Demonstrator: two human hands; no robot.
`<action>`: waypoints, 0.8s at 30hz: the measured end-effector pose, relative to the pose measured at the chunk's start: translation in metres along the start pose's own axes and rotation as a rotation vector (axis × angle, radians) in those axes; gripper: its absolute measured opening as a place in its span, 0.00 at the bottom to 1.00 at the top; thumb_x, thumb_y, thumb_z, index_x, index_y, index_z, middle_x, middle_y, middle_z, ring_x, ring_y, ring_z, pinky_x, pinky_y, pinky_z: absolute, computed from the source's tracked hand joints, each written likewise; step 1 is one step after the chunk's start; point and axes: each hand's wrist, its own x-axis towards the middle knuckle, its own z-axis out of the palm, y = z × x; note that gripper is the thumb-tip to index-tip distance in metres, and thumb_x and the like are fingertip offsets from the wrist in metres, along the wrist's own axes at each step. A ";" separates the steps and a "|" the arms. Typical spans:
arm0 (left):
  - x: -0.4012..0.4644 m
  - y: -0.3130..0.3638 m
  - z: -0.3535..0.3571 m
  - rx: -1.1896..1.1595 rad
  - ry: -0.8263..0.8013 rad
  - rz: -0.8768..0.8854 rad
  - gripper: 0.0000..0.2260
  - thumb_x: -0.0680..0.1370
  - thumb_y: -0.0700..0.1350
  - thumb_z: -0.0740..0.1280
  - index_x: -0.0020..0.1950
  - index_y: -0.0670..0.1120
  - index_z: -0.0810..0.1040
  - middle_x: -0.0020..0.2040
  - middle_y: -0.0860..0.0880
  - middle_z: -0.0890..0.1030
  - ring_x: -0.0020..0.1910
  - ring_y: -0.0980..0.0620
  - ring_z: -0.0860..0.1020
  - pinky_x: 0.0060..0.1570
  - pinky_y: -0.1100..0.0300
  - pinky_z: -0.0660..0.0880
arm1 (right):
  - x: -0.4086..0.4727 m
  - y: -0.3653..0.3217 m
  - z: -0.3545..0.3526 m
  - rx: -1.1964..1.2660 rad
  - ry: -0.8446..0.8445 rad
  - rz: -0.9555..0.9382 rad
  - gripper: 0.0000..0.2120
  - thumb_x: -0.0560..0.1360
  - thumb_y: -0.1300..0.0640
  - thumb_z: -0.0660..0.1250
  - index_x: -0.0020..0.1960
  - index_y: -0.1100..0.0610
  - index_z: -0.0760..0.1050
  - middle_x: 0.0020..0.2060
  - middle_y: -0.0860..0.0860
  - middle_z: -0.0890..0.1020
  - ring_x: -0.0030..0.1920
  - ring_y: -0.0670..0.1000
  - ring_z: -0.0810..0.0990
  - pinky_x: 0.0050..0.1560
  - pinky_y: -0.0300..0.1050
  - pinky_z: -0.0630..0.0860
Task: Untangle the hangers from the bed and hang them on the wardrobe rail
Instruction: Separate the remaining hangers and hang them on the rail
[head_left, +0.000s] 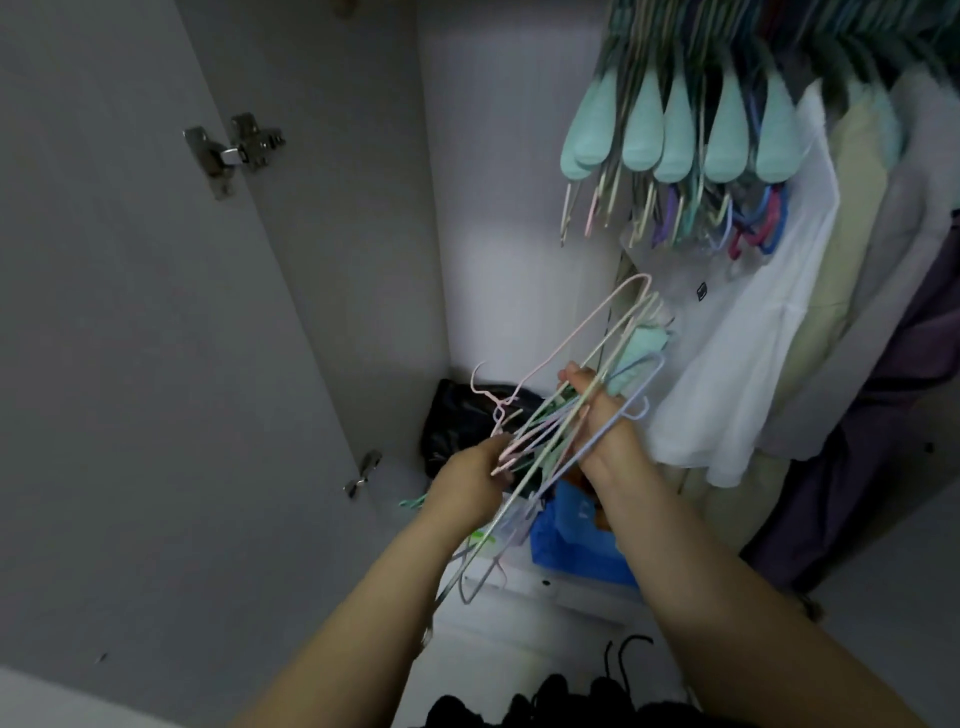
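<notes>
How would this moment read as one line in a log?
stage: untangling at wardrobe | left hand: grips hanger bundle | right hand: grips same bundle | hung hangers: many | white shirt: hanging beside

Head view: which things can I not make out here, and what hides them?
- Wardrobe rail: not shown; the hung hangers run out past the top edge.
- Number of hangers in the held bundle: unclear; the wires overlap and blur.
- Left hand grip: fingertips are hidden behind the wires.
- Right hand: its palm side is turned away.
- Black bag contents: dark, partly behind the bundle.
- Blue bag: partly covered by the right forearm.
</notes>
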 end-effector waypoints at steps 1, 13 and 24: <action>0.002 -0.002 -0.001 -0.037 -0.018 -0.007 0.21 0.79 0.41 0.63 0.71 0.54 0.71 0.57 0.50 0.82 0.52 0.48 0.81 0.51 0.56 0.77 | 0.001 -0.002 -0.003 0.020 -0.007 0.003 0.04 0.75 0.59 0.69 0.42 0.56 0.76 0.35 0.50 0.80 0.37 0.47 0.78 0.38 0.41 0.78; 0.000 0.022 -0.049 -0.335 0.565 0.202 0.04 0.79 0.43 0.65 0.49 0.50 0.79 0.46 0.54 0.81 0.43 0.64 0.77 0.49 0.63 0.74 | 0.010 0.018 0.000 -0.108 0.247 0.089 0.09 0.65 0.55 0.75 0.41 0.57 0.77 0.34 0.52 0.78 0.33 0.53 0.77 0.38 0.45 0.78; -0.016 0.070 -0.075 0.509 0.141 0.288 0.16 0.77 0.61 0.61 0.58 0.54 0.78 0.56 0.51 0.80 0.56 0.48 0.77 0.50 0.55 0.74 | 0.004 0.035 0.017 -0.273 0.370 -0.064 0.07 0.72 0.66 0.68 0.49 0.65 0.80 0.43 0.59 0.83 0.42 0.59 0.81 0.45 0.53 0.80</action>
